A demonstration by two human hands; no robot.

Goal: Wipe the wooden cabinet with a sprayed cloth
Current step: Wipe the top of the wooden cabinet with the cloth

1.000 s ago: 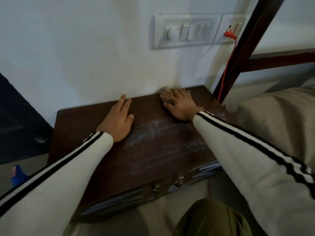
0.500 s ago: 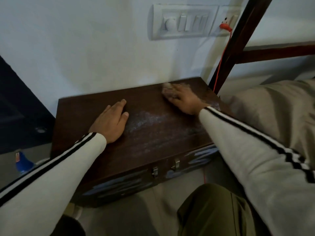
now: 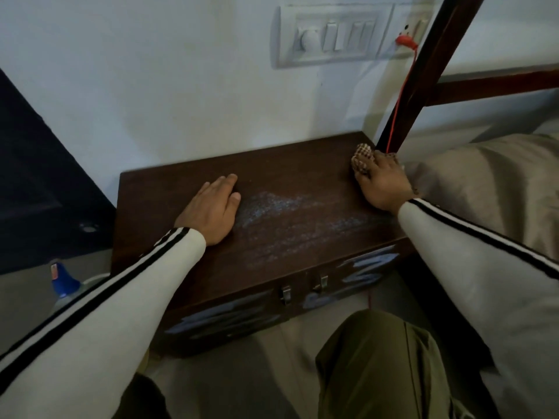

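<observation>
Cloth (image 3: 362, 158), gripped in my right hand (image 3: 384, 182), has slid to the cabinet's (image 3: 287, 243) back-right corner; left hand (image 3: 211, 207) stays flat, fingers straight; central haze (image 3: 272, 207) remains unwiped.

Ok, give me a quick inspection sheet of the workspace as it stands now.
Surface: wooden cabinet top, pale streaky patch mid-top, pale smears on front.
Job's things: checked cloth at back right corner.
Clutter: blue-capped bottle on floor, left of cabinet.
Hands: left hand flat on top, holding nothing; right hand grips the cloth.
Cables: red cable from wall socket down beside the bed post.
Surroundings: switch panel above, bedding at right.
</observation>
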